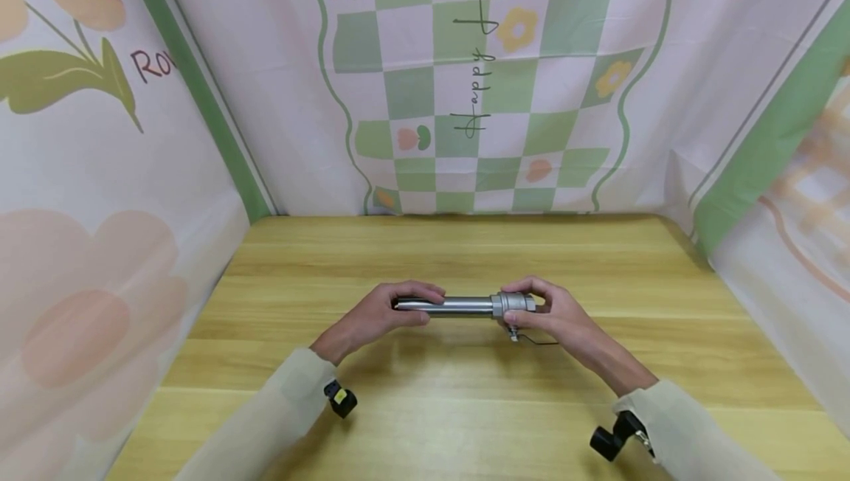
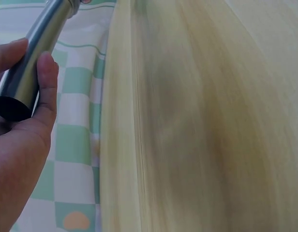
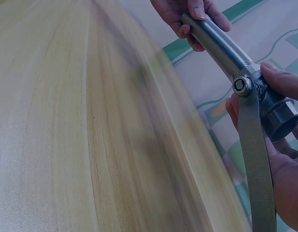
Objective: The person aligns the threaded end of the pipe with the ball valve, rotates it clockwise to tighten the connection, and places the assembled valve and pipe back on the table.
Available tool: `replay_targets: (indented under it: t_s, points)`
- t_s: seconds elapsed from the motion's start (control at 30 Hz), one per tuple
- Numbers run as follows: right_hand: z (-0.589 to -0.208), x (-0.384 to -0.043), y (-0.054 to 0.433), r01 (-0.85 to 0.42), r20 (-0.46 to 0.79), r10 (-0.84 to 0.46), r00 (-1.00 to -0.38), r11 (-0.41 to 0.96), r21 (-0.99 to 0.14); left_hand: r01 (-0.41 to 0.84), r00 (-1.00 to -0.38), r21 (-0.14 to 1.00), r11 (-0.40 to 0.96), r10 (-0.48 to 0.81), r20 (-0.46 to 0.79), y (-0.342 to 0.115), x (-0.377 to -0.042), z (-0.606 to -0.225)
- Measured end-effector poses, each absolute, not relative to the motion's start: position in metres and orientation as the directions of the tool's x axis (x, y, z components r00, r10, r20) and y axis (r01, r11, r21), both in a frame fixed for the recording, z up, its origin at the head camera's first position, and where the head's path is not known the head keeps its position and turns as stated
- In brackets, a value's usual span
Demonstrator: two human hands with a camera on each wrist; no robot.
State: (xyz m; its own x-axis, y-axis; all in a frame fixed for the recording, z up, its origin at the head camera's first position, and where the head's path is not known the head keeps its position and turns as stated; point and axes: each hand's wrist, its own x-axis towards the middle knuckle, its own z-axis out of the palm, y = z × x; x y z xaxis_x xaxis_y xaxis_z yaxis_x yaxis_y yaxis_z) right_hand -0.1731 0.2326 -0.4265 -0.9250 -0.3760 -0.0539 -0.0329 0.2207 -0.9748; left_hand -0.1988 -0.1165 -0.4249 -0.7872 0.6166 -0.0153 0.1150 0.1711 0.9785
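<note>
A shiny steel pipe (image 1: 468,306) is held level above the table, its right end joined to a metal ball valve (image 1: 513,304). My left hand (image 1: 373,313) grips the pipe near its free end, thumb on the near side and fingers on the far side. In the left wrist view the pipe's hollow end (image 2: 12,108) faces the camera. My right hand (image 1: 563,315) holds the valve body between thumb and fingers. A flat lever handle (image 3: 255,159), fixed by a nut (image 3: 241,85), hangs from the valve in the right wrist view. Threads show where pipe and valve meet.
The wooden table (image 1: 425,422) spreads under both hands. A cloth backdrop (image 1: 458,90) with a green checkered print rises behind its far edge, and printed cloth walls stand left and right. Small black cameras (image 1: 341,400) sit at both wrists.
</note>
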Motion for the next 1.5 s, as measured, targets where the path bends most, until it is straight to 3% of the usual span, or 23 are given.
replay_targets:
  t_s: [0.4, 0.9, 1.23, 1.5]
  points:
    - [-0.4291, -0.1752, 0.2327, -0.030, -0.058, -0.369, -0.928, 0.227, -0.973, 0.203, -0.791, 0.957, 0.209, 0.610, 0.034, -0.1155, -0.1981, -0.4255]
    - [-0.4252, -0.1723, 0.2310, -0.030, -0.051, -0.363, -0.930, 0.213, -0.977, 0.163, -0.815, 0.956, 0.244, 0.579, -0.009, -0.1158, -0.2011, -0.4265]
    - [-0.4272, -0.1723, 0.2313, -0.027, -0.059, -0.361, -0.931, 0.229, -0.973, 0.035, -0.776, 0.987, 0.156, 0.627, -0.072, -0.1191, -0.2017, -0.4256]
    - [-0.4270, -0.1724, 0.2306, -0.026, -0.058, -0.362, -0.930, 0.224, -0.974, 0.013, -0.773, 0.990, 0.141, 0.630, -0.080, -0.1204, -0.2019, -0.4263]
